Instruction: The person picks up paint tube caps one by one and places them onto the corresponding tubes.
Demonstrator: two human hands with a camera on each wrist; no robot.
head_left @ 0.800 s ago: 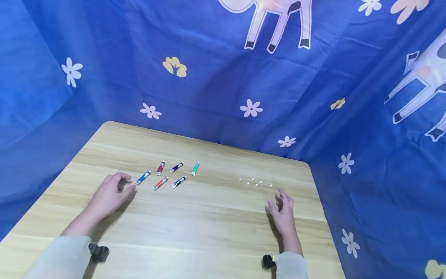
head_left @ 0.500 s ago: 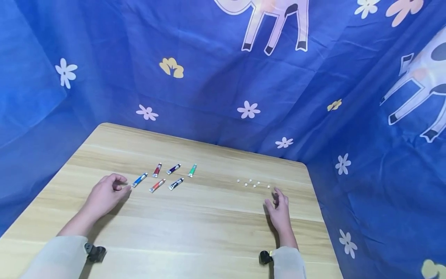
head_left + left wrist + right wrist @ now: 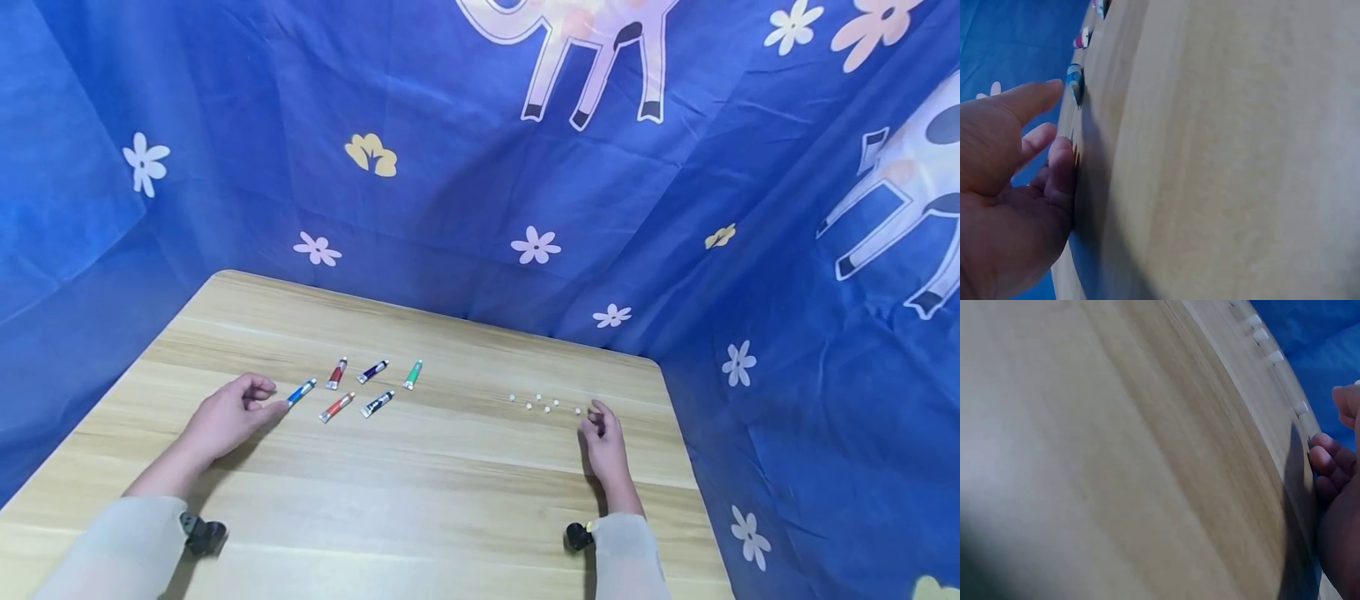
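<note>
Several small paint tubes lie in a loose group on the wooden table (image 3: 450,492): a blue one (image 3: 302,392), a dark red one (image 3: 337,373), a purple one (image 3: 372,371), a green one (image 3: 412,374), a red one (image 3: 337,407) and a navy one (image 3: 377,403). My left hand (image 3: 262,398) rests on the table with loosely curled fingers. Its thumb (image 3: 1029,100) points at the blue tube (image 3: 1074,80), just short of touching it. Several tiny white caps (image 3: 543,404) lie to the right. My right hand (image 3: 594,417) rests beside the nearest cap (image 3: 1300,407), fingers (image 3: 1329,456) curled and holding nothing.
Blue cloth printed with flowers and animals (image 3: 525,167) hangs close around the table's far and side edges. The table's right edge (image 3: 686,450) runs just past my right hand. Bare wood stretches between the tubes and the caps and toward me.
Both hands have slid forward over the table: the left toward the blue tube, the right toward the white caps, with its fingers curling in more.
</note>
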